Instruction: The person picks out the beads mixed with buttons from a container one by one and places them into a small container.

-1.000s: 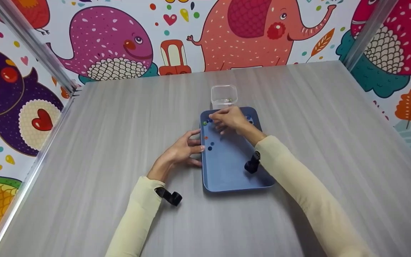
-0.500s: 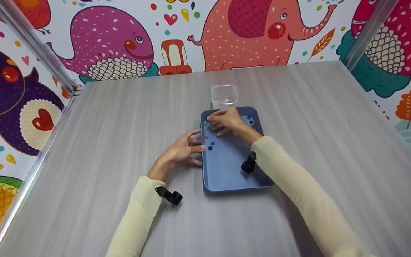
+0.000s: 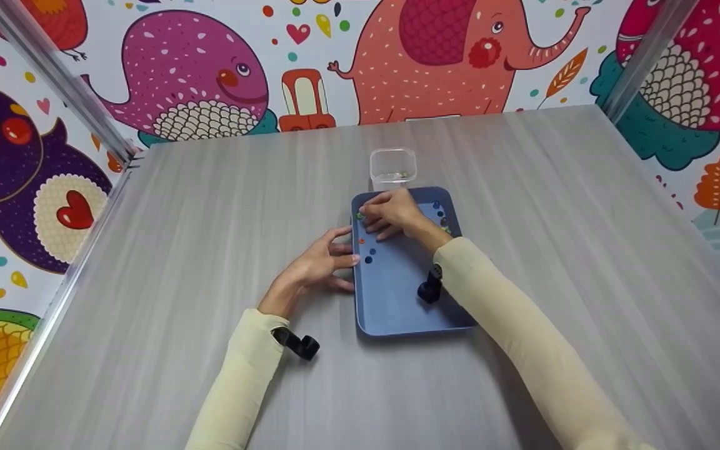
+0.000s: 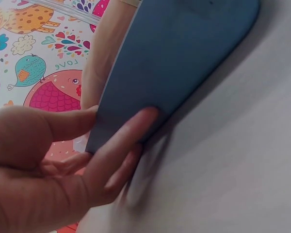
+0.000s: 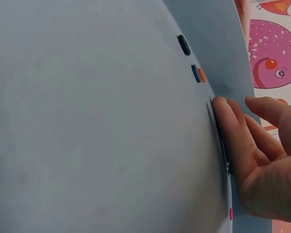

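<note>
A blue tray [image 3: 397, 300] lies on the table, with several small round flat pieces inside. My left hand [image 3: 319, 261] touches the tray's left side from outside; in the left wrist view its fingers [image 4: 131, 133] lie fairly straight against the wall. My right hand [image 3: 394, 211] reaches into the tray's far left corner, beside a green piece [image 3: 359, 215]. In the right wrist view its fingers [image 5: 230, 131] meet the tray floor, and the thumb stands apart from them; no held piece shows. An orange piece [image 3: 361, 241] and a dark piece [image 3: 368, 259] lie nearer.
A clear plastic container [image 3: 393, 165] with a few tiny pieces stands just beyond the tray. More dark pieces [image 3: 440, 214] line the tray's right side. Cartoon-printed walls [image 3: 435, 75] enclose the grey table [image 3: 241, 187] at the back and sides.
My right hand has shifted slightly left toward the green piece, uncovering more pieces along the tray's right side. The left hand has stayed in place.
</note>
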A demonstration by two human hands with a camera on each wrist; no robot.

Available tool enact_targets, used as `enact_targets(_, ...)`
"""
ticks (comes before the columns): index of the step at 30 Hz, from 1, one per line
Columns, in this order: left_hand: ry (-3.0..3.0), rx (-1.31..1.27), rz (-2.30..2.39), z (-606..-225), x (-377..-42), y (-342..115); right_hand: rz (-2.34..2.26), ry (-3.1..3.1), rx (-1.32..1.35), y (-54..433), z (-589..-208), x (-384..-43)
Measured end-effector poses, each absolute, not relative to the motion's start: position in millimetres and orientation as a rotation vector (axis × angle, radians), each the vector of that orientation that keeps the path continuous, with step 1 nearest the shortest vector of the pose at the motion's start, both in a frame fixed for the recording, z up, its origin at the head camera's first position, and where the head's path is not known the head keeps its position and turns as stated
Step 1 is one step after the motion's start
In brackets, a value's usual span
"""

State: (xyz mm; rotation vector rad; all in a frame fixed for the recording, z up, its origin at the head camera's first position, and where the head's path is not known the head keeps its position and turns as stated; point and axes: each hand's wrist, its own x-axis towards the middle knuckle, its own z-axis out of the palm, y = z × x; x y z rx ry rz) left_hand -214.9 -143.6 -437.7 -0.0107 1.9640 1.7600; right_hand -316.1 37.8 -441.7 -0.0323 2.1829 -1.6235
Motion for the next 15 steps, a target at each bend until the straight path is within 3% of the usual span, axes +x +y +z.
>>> enact_targets(15,1.955,-0.027,1.755,-437.5,-215.6,-143.9,-1.549,2.299,-0.067,32.2,-447.2,-319.4)
